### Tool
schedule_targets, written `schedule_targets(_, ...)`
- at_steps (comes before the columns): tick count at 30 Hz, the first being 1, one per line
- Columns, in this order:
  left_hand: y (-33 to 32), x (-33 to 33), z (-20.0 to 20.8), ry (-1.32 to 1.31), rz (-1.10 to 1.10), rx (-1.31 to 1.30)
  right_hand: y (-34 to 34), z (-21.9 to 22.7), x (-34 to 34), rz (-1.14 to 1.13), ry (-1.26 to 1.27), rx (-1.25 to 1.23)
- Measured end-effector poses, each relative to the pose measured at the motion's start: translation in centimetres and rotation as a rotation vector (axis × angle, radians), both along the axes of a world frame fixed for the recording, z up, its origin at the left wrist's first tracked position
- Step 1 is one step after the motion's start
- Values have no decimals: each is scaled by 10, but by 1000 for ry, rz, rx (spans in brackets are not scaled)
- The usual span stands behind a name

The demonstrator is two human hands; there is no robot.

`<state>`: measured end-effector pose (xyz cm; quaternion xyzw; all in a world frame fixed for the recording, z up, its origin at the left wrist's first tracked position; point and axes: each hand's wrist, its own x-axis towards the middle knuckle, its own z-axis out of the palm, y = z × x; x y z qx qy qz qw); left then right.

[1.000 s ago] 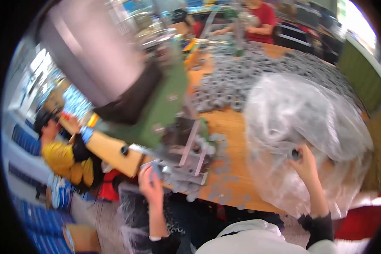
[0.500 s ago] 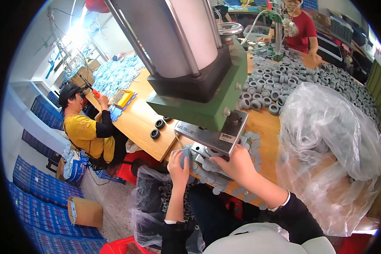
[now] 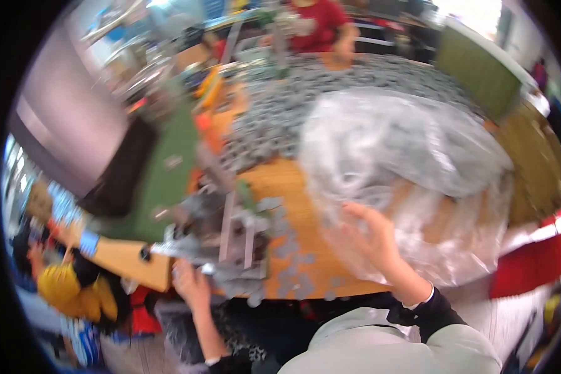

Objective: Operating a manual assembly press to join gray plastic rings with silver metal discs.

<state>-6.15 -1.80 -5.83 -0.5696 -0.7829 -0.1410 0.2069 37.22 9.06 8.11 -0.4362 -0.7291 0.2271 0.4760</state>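
The picture is smeared by motion. My right hand (image 3: 379, 243) is open, fingers stretched out, at the near left side of a large clear plastic bag (image 3: 411, 137). I cannot tell whether it touches the bag. My left hand (image 3: 192, 285) is at the table's near edge, beside the base of a green press (image 3: 162, 168) with a grey cylinder on top. Blur hides whether its fingers hold anything. Small grey discs (image 3: 287, 249) lie scattered on the wooden table (image 3: 280, 181) between my hands, some around the press base.
A wide heap of grey rings (image 3: 380, 78) covers the far part of the table. Behind it is a person in a red top (image 3: 315, 28); at the far left, a person in a yellow shirt (image 3: 68, 290). A green panel (image 3: 477, 71) stands beyond the bag.
The view has swung right, so the press now appears farther left. My right hand has left the press for the bag. My left hand, earlier holding a small grey block, stays near the press.
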Motion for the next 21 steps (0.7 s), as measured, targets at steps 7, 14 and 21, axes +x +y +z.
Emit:
schedule_targets(7,17,82,47,-545,-180,482,47,-86,273,-860,-549,-269)
schedule_targets(14,61,139,95,-1033,-433,820,92,-131,336,-841,-499,-62)
schedule_targets(21,83,131,112,-736,-241,681,23,-85,285,-787,-272,-123)
